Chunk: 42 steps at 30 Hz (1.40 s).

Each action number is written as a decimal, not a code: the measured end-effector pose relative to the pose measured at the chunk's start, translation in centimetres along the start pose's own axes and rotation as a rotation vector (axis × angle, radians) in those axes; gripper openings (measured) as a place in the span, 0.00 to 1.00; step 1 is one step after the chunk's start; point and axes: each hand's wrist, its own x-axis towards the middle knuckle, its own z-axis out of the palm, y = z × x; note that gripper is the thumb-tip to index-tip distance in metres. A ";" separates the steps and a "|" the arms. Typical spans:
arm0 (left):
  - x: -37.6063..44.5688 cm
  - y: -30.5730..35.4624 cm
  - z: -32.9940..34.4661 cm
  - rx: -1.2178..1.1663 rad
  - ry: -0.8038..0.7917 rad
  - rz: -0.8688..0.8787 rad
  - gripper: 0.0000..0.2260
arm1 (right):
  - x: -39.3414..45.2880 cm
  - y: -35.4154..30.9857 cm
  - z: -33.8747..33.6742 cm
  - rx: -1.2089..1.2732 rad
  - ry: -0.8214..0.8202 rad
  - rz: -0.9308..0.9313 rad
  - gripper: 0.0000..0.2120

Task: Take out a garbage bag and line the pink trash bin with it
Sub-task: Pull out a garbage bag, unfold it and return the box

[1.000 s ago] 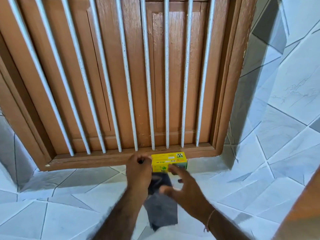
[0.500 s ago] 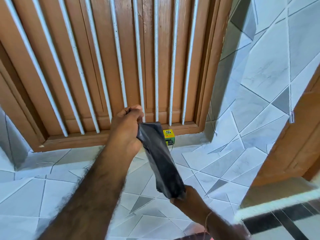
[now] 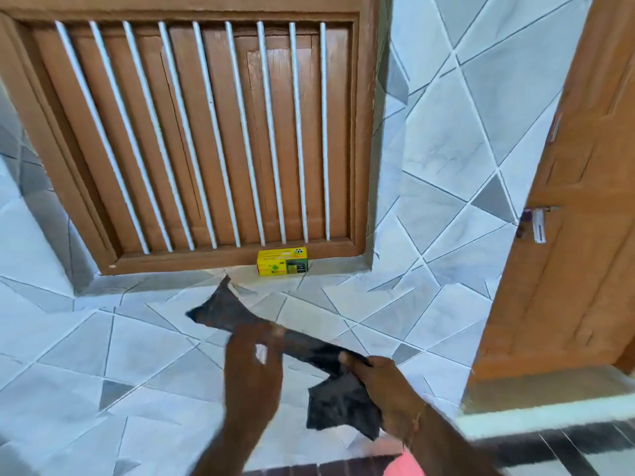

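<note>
Two hands now gripping the garbage bag [image 3: 299, 341], freed from its yellow box [image 3: 282, 262].

Head view: left hand [image 3: 252, 369] is pinching mid-length, right hand [image 3: 388, 389] is clutching the lower end; bag is now stretching between them instead of hanging from a raised left hand, still folded. A pink edge [image 3: 403, 466], possibly the bin, is showing below.

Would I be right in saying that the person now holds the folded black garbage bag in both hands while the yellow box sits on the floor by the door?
Not quite. In the head view the left hand and right hand do hold the black garbage bag, but the yellow box sits on the ledge below the barred wooden window, not on the floor by the door.
</note>
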 end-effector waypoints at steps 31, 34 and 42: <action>-17.6 5.8 -12.9 -0.119 0.020 -0.368 0.07 | -24.1 6.3 0.4 -0.749 0.368 -0.335 0.23; -17.6 6.8 -13.0 -0.027 -0.078 -0.257 0.13 | -24.4 6.0 -1.2 -0.649 0.367 -0.340 0.17; -17.3 9.2 -10.6 0.211 -0.145 -0.177 0.08 | -25.0 3.8 -2.9 -0.194 0.172 -0.241 0.16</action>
